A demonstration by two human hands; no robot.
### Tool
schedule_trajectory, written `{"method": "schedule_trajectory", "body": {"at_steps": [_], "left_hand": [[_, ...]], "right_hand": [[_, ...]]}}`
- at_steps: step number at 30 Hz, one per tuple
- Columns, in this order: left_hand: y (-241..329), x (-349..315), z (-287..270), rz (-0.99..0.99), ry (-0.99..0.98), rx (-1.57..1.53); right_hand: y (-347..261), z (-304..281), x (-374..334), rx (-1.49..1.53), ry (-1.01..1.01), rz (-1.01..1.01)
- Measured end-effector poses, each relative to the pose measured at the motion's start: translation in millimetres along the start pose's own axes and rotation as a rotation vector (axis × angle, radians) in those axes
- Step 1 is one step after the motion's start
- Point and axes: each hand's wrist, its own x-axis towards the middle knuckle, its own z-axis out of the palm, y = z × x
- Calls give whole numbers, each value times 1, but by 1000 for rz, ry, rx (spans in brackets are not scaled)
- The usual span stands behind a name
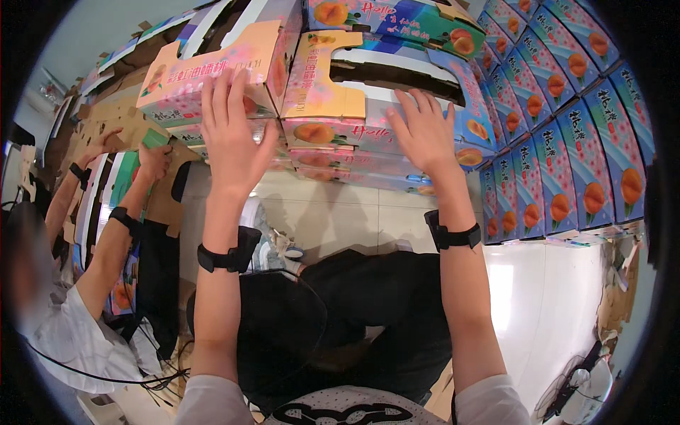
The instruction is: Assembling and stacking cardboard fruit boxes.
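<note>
Both my arms reach up to a stack of pink and blue fruit cartons printed with peaches. My left hand [232, 134] lies flat with fingers spread against the side of a pink carton [212, 67] whose top flaps stand open. My right hand [423, 131] presses, fingers apart, on the neighbouring open carton [340, 92] with a blue flap. More cartons [354, 166] of the same kind lie stacked beneath these two. Each of my wrists carries a black band. Neither hand wraps around anything.
A wall of upright blue and pink cartons [567, 156] stands at the right. At the left a person in a white sleeve [78, 333] handles flat cardboard [134, 138] with both hands. Pale floor tiles [333, 219] lie below, with loose cardboard scraps [620, 297] at the far right.
</note>
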Motion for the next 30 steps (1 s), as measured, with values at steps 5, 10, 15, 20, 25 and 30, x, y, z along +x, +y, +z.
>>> {"method": "schedule_trajectory", "body": {"at_steps": [5, 10, 15, 20, 25, 30], "left_hand": [[-1, -1, -1, -7, -13, 17], [-1, -4, 0, -9, 0, -9], [-6, -4, -8, -19, 3, 27], [-1, -1, 4, 19, -3, 8], [-1, 2, -2, 43, -19, 53], [-2, 5, -4, 95, -29, 141]], "right_hand": [[8, -6, 0, 194, 158, -28], [50, -78, -18, 729, 188, 113], [148, -111, -144, 607, -338, 365], [251, -105, -328, 959, -912, 945], [449, -25, -497, 1206, 252, 1419], [522, 15, -500, 1214, 813, 1432]]}}
